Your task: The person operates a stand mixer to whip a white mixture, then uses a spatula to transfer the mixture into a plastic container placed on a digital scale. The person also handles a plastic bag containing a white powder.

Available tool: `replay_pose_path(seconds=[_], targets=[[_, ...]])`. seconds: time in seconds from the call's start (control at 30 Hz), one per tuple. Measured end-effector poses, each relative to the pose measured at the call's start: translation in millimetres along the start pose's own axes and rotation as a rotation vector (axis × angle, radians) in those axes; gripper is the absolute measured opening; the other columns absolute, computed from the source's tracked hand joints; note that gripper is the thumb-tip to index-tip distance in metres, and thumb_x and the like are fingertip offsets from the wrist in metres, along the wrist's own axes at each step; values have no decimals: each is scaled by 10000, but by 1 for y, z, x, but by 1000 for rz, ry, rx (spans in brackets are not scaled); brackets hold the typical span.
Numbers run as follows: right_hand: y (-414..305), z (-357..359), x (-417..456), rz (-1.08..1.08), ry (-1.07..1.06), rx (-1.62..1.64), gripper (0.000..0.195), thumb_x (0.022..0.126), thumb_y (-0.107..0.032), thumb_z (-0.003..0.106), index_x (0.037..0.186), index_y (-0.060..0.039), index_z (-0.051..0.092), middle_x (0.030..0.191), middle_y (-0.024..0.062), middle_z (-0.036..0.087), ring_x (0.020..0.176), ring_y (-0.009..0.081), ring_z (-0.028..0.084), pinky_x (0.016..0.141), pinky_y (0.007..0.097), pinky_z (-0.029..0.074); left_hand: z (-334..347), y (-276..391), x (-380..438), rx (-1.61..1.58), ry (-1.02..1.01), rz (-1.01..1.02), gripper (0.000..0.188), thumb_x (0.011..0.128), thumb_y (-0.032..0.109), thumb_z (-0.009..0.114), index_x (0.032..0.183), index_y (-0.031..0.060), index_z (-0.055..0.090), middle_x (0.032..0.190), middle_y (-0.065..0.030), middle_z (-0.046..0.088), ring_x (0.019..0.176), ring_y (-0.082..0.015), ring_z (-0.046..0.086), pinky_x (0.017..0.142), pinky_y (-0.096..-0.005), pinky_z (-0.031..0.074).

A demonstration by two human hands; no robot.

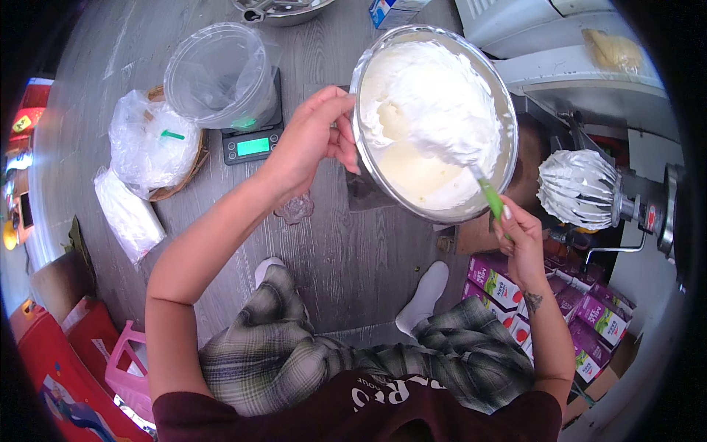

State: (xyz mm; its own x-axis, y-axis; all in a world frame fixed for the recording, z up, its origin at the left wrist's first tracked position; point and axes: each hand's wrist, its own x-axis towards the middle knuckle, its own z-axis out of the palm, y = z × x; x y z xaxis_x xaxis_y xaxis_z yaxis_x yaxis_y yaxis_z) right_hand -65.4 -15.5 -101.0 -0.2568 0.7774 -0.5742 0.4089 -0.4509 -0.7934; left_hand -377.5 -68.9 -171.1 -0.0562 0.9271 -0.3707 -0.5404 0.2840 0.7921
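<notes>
My left hand (326,130) grips the left rim of a large metal mixing bowl (511,138), which is tilted. White whipped cream (442,94) fills much of the bowl, with a smoother pale yellow cream (414,168) at its lower left. My right hand (519,229) is closed around the green handle of a spatula (490,199), whose far end lies in the white cream. Right of the bowl, a stand mixer's wire whisk (577,188) is thickly coated with white cream.
A clear plastic tub (221,77) with a bag lining sits on a digital scale (253,146). Left of it are a wicker basket (193,171) with plastic bags and a white plastic packet (130,215). Milk cartons (602,323) stand at the lower right; another metal bowl (293,16) lies at the top.
</notes>
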Motion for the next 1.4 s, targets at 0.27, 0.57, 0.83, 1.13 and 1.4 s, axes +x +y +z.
replay_pose_path(seconds=[0.27,0.57,0.83,1.13,1.4], targets=[[-35,-36,6,-279,98,33,376,866,-165,501,1202,-2,456,692,-6,490,475,21,312,412,155,224,-21,-8,-14,-3,-16,31,303,873,331,394,949,47,464,752,-62,525,632,-156,552,607,-312,491],[-92,-44,5,-514,101,-247,325,856,-148,517,1145,1,518,669,-1,514,465,3,303,408,145,187,-58,-98,-101,23,299,-163,382,829,281,532,1104,46,405,1020,-85,478,899,-179,521,749,-323,455],[-237,81,-25,-1306,18,-1306,270,846,-72,498,1104,-53,577,875,69,599,738,111,536,625,235,422,-73,-24,-77,752,845,667,1044,608,336,766,1271,-97,85,1275,-261,189,1226,-354,194,1024,-418,167],[-220,263,29,-2069,-135,-1807,131,634,-61,590,758,-82,627,666,30,534,701,176,556,566,315,437,-93,-3,-30,870,947,973,1250,465,426,813,1299,-52,14,1342,-258,105,1262,-414,104,1024,-495,114],[-125,288,71,-1816,-179,-1942,50,627,-122,584,601,-82,600,650,48,530,650,166,530,523,255,404,-104,-11,-1,805,1044,1019,1117,499,308,795,1304,5,82,1328,-223,194,1237,-400,207,960,-601,140]])
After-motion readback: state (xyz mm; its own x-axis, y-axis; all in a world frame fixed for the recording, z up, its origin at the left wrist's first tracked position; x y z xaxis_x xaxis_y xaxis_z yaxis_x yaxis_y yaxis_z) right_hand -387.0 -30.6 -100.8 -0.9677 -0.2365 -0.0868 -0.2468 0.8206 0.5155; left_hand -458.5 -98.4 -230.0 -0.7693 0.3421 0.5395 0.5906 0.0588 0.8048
